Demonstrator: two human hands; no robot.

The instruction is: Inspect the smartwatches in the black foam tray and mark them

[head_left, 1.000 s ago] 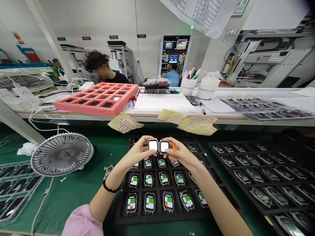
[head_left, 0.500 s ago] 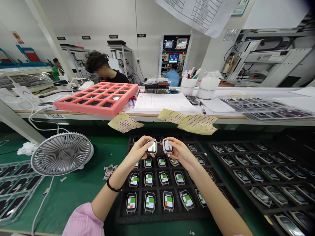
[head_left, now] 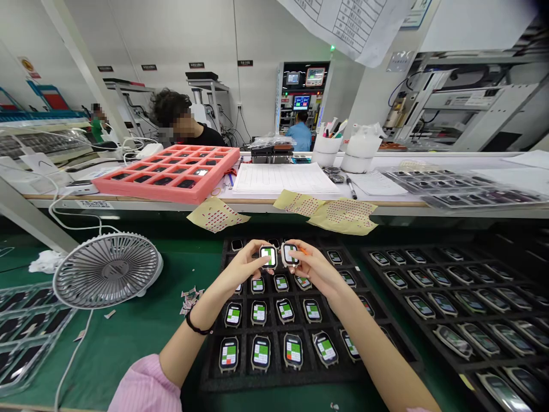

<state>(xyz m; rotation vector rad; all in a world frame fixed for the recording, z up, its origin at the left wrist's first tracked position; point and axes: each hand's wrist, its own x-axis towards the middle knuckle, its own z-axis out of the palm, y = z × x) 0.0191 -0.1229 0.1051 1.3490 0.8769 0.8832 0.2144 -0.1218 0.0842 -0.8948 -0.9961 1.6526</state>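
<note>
My left hand (head_left: 247,266) is closed around a smartwatch (head_left: 269,257) without a strap, its screen lit white and green. A second smartwatch (head_left: 290,255), also lit, is gripped by my right hand (head_left: 312,265); an orange object partly shows by those fingers, too small to name. The two watches are held side by side, a small gap between them. Both hands are over the far part of a black foam tray (head_left: 240,380), where several watch bodies (head_left: 261,353) lie in compartments with white and green screens, a few with red patches. My forearms and hands hide some compartments.
A second black tray (head_left: 429,337) of watches lies on the right. On the left are a grey fan (head_left: 115,272), clear trays (head_left: 32,332) and paper scraps (head_left: 191,300). A shelf ahead bears a pink foam tray (head_left: 199,191) and papers (head_left: 283,178). Other people sit beyond.
The watch in my left hand has shifted slightly right, and that thumb now lies lower on its screen. The right watch has moved slightly left. Both hands keep their grip.
</note>
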